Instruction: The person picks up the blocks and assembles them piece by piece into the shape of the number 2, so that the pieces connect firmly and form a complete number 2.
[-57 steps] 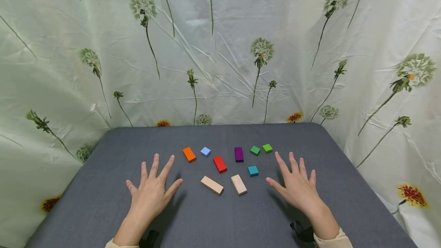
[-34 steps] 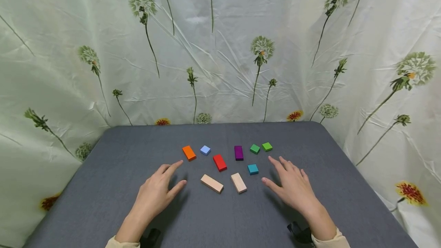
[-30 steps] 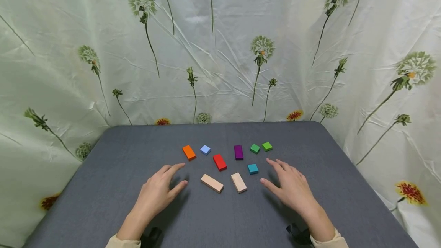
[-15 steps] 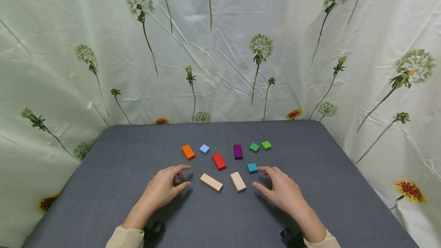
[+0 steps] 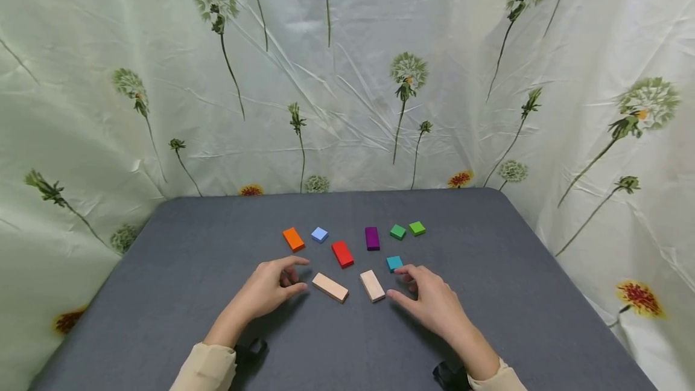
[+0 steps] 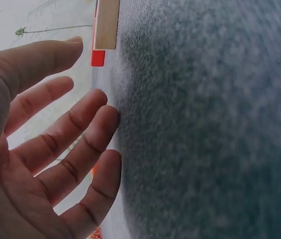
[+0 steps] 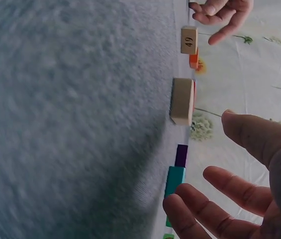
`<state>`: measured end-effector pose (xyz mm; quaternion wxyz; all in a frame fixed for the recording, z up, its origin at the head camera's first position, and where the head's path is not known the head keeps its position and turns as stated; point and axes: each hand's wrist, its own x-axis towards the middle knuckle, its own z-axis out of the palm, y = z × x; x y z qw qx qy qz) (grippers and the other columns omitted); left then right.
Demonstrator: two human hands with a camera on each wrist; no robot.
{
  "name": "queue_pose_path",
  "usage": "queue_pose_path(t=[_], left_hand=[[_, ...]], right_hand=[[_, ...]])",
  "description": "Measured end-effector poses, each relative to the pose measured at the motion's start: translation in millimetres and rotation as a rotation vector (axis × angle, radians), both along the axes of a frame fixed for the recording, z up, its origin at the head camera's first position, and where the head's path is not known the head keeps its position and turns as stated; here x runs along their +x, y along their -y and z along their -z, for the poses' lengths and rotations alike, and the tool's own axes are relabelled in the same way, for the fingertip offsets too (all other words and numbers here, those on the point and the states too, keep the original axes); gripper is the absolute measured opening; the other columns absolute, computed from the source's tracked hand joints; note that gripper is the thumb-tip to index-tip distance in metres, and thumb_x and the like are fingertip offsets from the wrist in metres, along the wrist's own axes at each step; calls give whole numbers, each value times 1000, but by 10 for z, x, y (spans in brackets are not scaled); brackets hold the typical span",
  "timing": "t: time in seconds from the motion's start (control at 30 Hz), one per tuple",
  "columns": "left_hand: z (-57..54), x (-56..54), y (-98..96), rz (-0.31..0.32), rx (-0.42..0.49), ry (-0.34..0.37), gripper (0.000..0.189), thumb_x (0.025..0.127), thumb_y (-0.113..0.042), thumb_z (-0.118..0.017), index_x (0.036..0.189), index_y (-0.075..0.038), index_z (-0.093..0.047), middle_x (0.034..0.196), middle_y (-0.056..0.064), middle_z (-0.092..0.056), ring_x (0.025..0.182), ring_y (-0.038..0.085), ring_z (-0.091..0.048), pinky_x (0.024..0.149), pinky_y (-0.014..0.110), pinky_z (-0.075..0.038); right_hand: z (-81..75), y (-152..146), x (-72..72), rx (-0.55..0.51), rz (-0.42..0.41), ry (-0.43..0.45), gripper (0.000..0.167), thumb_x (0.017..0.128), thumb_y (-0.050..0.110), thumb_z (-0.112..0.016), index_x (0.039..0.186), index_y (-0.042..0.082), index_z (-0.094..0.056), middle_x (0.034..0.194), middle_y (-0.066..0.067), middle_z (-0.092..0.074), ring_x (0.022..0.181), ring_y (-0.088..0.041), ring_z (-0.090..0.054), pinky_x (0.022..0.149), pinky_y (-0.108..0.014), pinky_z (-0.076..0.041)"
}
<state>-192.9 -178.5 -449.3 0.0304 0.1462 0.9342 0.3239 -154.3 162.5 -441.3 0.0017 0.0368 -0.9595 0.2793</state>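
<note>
My left hand [image 5: 268, 287] hovers with loosely bent fingers just left of a plain wooden block [image 5: 330, 288], holding nothing. My right hand [image 5: 429, 300] is likewise empty, thumb near the second plain wooden block [image 5: 372, 286] and index fingertip overlapping the teal block [image 5: 394, 263]. In the left wrist view a wooden block [image 6: 106, 25] stands beyond the thumb, a red one behind it. The right wrist view shows a wooden block end marked 49 [image 7: 189, 41], near the other hand, and the teal block [image 7: 175, 181] behind my right fingertips.
Behind the hands lie orange [image 5: 293, 239], light blue [image 5: 319, 234], red [image 5: 342, 254], purple [image 5: 371, 238], dark green [image 5: 398, 232] and light green [image 5: 417, 228] blocks. They rest on a grey cloth-covered table [image 5: 206, 240]. A flowered curtain [image 5: 347, 77] hangs behind and at both sides.
Both hands have moved inward toward the wooden blocks, their spread fingers drawing together and bending. The blocks stay in place on the table; the head view has shifted slightly.
</note>
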Motion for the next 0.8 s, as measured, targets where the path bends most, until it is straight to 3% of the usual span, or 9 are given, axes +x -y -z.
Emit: queue_pose_path(t=[0.33,0.8], left_hand=[[73,-61,-11,72,51,57,41,92,-19,-86,131,-22,-75,89,-5,-65,73,9,-55,63,25,-45],[95,-76,-22,107,60,52,34,93,-16,-85,126,-20,-77,89,-6,-66,74,8,-54,66,25,-44]], right_hand=[[59,76,-14,2,-7,6,40,88,44,-89,119,22,-76,100,6,-69,90,-10,-61,73,-38,-51],[75,178,-57,45,-13,0,34,85,43,-91,108,22,-76,96,6,-65,85,-9,-56,69,-35,-48]])
